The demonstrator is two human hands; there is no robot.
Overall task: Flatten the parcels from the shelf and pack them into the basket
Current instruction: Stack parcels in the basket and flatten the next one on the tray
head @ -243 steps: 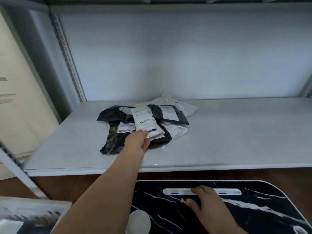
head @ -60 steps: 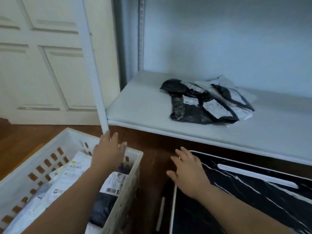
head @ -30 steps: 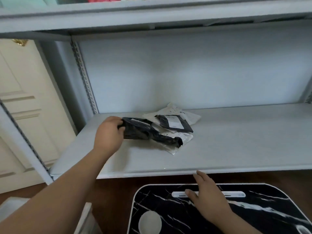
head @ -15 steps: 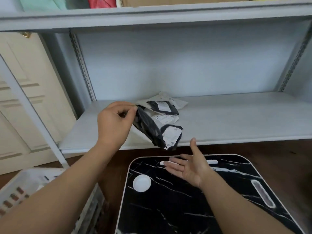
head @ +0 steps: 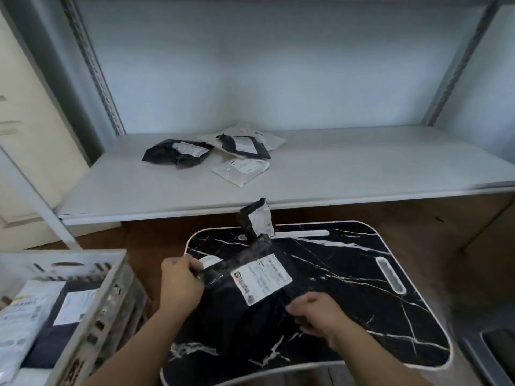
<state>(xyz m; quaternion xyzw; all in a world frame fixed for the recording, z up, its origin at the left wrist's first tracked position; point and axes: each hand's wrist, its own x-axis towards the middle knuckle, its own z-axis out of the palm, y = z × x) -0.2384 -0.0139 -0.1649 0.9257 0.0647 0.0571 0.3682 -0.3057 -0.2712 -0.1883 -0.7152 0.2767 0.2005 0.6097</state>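
A black parcel (head: 245, 310) with a white label lies on the black marble-patterned board (head: 362, 280); its far end sticks up. My left hand (head: 181, 280) grips its left edge and my right hand (head: 315, 309) grips its near right edge. Several parcels stay on the grey shelf (head: 362, 174): a crumpled black one (head: 175, 154), a black one (head: 245, 146) on a white one, and a clear one (head: 242, 168). The white slotted basket (head: 97, 302) at lower left holds flat parcels (head: 33, 310).
A shelf upright (head: 39, 201) slants down beside the basket. A cream panelled door (head: 25, 112) stands at left. Brown wooden floor (head: 459, 246) surrounds the board. A grey object (head: 493, 349) sits at the lower right corner.
My left hand carried the black parcel from the shelf down onto the board. My right hand, open before, now grips the parcel's other side. The view tilted down.
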